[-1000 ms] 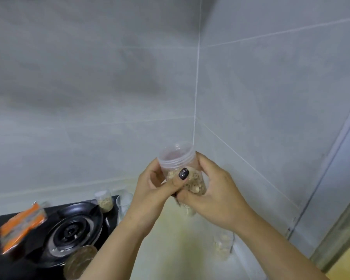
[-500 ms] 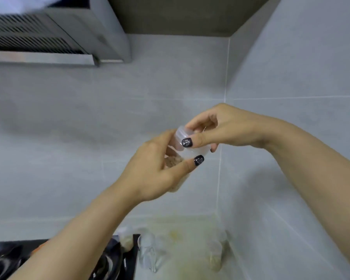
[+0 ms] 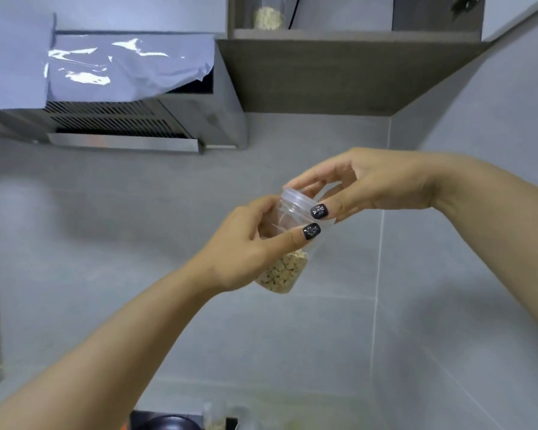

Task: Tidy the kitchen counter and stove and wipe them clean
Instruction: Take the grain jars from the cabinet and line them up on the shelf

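The jar (image 3: pixel 288 243) is up in the air, in front of the grey wall (image 3: pixel 106 243), held between both hands. It is clear plastic with pale bits of food at the bottom. It leans a little: its lid (image 3: pixel 300 198) points up and to the right, and its bottom points down and to the left.

The left hand (image 3: pixel 249 246) is curled round the middle of the jar, with the thumb across the front. The right hand (image 3: pixel 364 184) comes from the right and pinches the lid from above with thumb and fingers. So the right hand is the one at the lid end, and the left hand keeps the jar still. I think the lid is being turned, but I cannot tell which way.

Above and to the right is a shelf (image 3: pixel 354 34) with another jar (image 3: pixel 269 13) on it, holding the same kind of food. I think this jar may go up there next. The hood (image 3: pixel 131 88) is at the upper left.

A second ago the jar was low, near the stove, with the right hand round its body. Now it is higher, the right hand is on the lid, and the view looks up, so the shelf shows.
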A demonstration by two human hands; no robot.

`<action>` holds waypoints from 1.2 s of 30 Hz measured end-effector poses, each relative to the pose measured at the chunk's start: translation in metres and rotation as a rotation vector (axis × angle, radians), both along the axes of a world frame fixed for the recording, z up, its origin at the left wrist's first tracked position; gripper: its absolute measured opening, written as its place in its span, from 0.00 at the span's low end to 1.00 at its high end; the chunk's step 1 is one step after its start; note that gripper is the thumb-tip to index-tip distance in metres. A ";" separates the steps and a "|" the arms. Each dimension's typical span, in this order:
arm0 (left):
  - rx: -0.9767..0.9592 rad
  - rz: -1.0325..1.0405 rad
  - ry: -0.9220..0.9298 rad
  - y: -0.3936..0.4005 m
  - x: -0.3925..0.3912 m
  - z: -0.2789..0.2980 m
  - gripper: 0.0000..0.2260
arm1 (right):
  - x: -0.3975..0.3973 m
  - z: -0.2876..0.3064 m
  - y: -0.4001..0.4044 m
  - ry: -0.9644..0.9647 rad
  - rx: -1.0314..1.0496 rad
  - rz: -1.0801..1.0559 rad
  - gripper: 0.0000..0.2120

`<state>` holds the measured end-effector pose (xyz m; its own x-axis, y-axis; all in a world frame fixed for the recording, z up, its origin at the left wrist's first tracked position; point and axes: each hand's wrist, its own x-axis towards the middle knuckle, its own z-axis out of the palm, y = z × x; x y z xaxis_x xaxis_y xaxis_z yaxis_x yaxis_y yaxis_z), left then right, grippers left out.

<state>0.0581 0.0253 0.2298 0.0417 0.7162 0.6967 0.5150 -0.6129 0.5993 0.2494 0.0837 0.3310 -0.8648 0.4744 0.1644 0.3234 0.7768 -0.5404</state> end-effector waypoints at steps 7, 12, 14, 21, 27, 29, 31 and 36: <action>0.114 0.311 0.230 0.007 0.001 0.018 0.22 | -0.014 0.014 -0.003 -0.011 0.137 -0.172 0.15; 0.079 0.249 0.217 0.010 -0.002 0.019 0.22 | -0.013 0.020 -0.001 -0.056 0.108 -0.149 0.13; 0.008 0.105 0.109 0.010 -0.006 0.020 0.21 | -0.012 0.022 0.000 -0.054 0.094 -0.098 0.17; -0.006 0.050 0.076 0.003 -0.012 0.022 0.16 | -0.015 0.021 -0.002 -0.049 0.100 -0.061 0.19; 0.078 0.200 0.134 -0.006 -0.012 0.025 0.21 | -0.021 0.023 -0.006 -0.033 0.085 -0.084 0.18; 0.050 0.168 0.123 -0.008 -0.013 0.027 0.23 | -0.017 0.027 -0.008 -0.031 0.056 -0.041 0.19; 0.024 0.104 0.089 -0.009 -0.015 0.028 0.22 | -0.012 0.029 -0.009 -0.002 0.025 0.001 0.23; 0.041 0.116 0.123 -0.013 -0.014 0.025 0.22 | -0.008 0.023 -0.012 -0.035 -0.017 0.012 0.24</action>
<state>0.0446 0.0128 0.2553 0.0475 0.6921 0.7202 0.6515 -0.5680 0.5030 0.2414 0.0716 0.3536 -0.8756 0.4663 0.1260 0.3330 0.7717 -0.5418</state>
